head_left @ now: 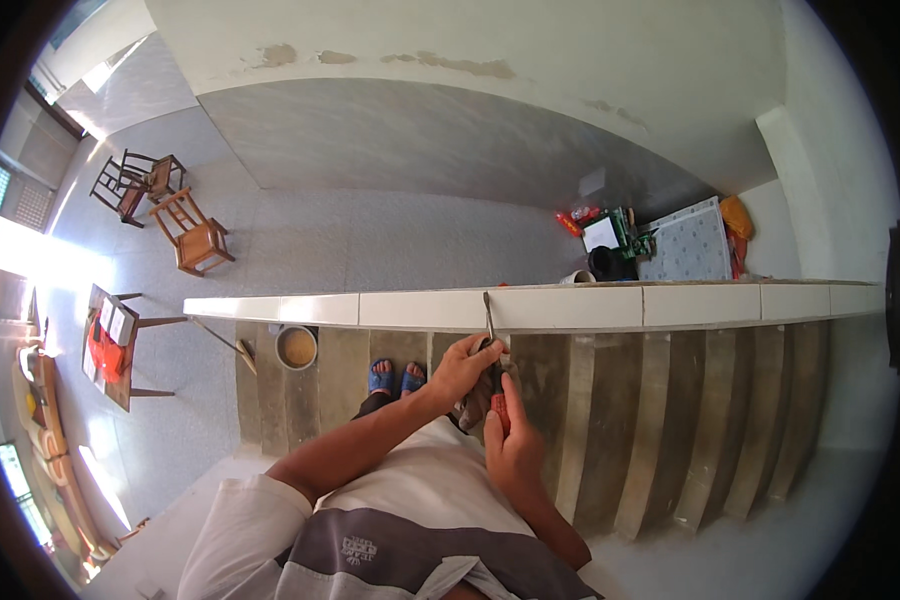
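Note:
My right hand (515,450) is closed around the red handle (500,408) of a slim hand tool, its thumb laid along the handle. Just above it, my left hand (462,368) is closed with thumb and fingers around a thin metal rod (488,312), whose narrow end sticks out over the white ledge. Whether rod and red handle are one piece is hidden by the fingers. A crumpled brownish cloth (473,405) hangs beneath my left hand, beside the red handle.
The white-tiled ledge (420,308) runs across in front of me. Concrete steps (650,430) lie to the right; my sandalled feet (382,376) stand on one. A bucket (296,348) sits at the left, with wooden chairs (195,240) and a table (110,345) beyond.

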{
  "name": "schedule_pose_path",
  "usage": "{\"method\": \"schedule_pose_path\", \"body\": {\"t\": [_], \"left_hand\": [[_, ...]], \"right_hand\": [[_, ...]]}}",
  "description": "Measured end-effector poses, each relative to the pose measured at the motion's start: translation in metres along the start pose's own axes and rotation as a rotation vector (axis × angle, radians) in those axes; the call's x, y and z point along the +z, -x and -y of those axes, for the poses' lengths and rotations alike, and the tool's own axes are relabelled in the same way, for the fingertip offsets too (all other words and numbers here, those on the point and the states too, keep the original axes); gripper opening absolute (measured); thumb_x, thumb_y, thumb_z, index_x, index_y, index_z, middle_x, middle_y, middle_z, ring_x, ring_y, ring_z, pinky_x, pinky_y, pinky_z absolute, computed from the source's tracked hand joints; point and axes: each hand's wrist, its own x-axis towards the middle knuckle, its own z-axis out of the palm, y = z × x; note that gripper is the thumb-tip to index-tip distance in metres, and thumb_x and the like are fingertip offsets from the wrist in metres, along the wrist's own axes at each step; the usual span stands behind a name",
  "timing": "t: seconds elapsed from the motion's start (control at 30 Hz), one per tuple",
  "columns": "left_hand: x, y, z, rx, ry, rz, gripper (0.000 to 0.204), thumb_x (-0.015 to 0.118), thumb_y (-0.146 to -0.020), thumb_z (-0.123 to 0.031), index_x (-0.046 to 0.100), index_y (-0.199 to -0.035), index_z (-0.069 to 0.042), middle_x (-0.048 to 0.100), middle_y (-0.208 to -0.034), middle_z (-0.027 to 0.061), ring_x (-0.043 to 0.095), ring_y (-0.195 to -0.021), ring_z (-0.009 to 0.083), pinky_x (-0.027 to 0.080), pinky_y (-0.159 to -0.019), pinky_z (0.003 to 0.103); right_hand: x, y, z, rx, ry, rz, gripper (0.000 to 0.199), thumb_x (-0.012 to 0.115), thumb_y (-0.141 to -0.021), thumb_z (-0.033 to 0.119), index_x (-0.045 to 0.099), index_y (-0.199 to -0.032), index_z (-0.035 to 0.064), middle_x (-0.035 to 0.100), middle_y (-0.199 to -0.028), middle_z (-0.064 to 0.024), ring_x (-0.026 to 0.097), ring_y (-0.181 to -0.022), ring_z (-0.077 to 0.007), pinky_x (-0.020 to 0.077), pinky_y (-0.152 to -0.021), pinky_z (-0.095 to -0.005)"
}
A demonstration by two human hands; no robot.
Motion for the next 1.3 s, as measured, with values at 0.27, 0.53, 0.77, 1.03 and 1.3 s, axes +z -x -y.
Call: {"method": "schedule_pose_path", "body": {"t": [0.27, 0.53, 0.77, 1.03, 1.3], "left_hand": [[0.000, 0.003, 0.004, -0.013, 0.007, 0.003, 0.026, 0.057, -0.096, -0.032, 0.066, -0.102, -0.008, 0.062, -0.086, -0.0002, 0.056, -0.080, 0.0076, 0.048, -0.073, 0.025], [0.002, 0.002, -0.001, -0.070, 0.037, 0.033, 0.026, 0.055, -0.097, -0.031, 0.066, -0.100, -0.008, 0.061, -0.087, -0.0004, 0.055, -0.083, 0.0077, 0.048, -0.075, 0.025], [0.002, 0.004, 0.011, -0.081, 0.080, 0.075, 0.027, 0.055, -0.097, -0.031, 0.066, -0.100, -0.008, 0.061, -0.088, -0.0006, 0.055, -0.084, 0.0079, 0.048, -0.076, 0.025], [0.001, 0.004, -0.005, -0.098, 0.046, 0.065, 0.027, 0.055, -0.097, -0.031, 0.067, -0.099, -0.007, 0.061, -0.085, -0.0010, 0.056, -0.080, 0.0077, 0.048, -0.074, 0.025], [0.004, 0.010, 0.008, -0.069, 0.043, 0.053, 0.028, 0.056, -0.096, -0.032, 0.067, -0.096, -0.006, 0.064, -0.086, -0.0001, 0.059, -0.077, 0.0081, 0.051, -0.071, 0.025]], "right_hand": [[0.002, 0.001, -0.002, -0.111, 0.025, -0.067, 0.050, 0.059, -0.087, 0.009, 0.048, -0.136, 0.0044, 0.070, -0.096, -0.0182, 0.070, -0.090, -0.0279, 0.0547, -0.075, -0.0350], [-0.001, 0.000, -0.003, -0.121, 0.064, -0.064, 0.050, 0.059, -0.087, 0.009, 0.049, -0.135, 0.0040, 0.069, -0.095, -0.0192, 0.070, -0.088, -0.0293, 0.0550, -0.073, -0.0361], [-0.007, 0.005, -0.006, -0.074, 0.030, 0.010, 0.047, 0.054, -0.089, 0.007, 0.047, -0.135, -0.0001, 0.068, -0.095, -0.0233, 0.070, -0.088, -0.0291, 0.0532, -0.075, -0.0337], [-0.013, -0.001, 0.011, 0.072, -0.008, 0.072, 0.047, 0.055, -0.090, 0.010, 0.048, -0.136, 0.0017, 0.068, -0.099, -0.0213, 0.069, -0.093, -0.0299, 0.0535, -0.077, -0.0339], [-0.021, 0.005, 0.015, 0.143, -0.056, 0.122, 0.046, 0.052, -0.093, 0.016, 0.048, -0.136, 0.0011, 0.068, -0.100, -0.0216, 0.069, -0.092, -0.0270, 0.0514, -0.080, -0.0330]]}}
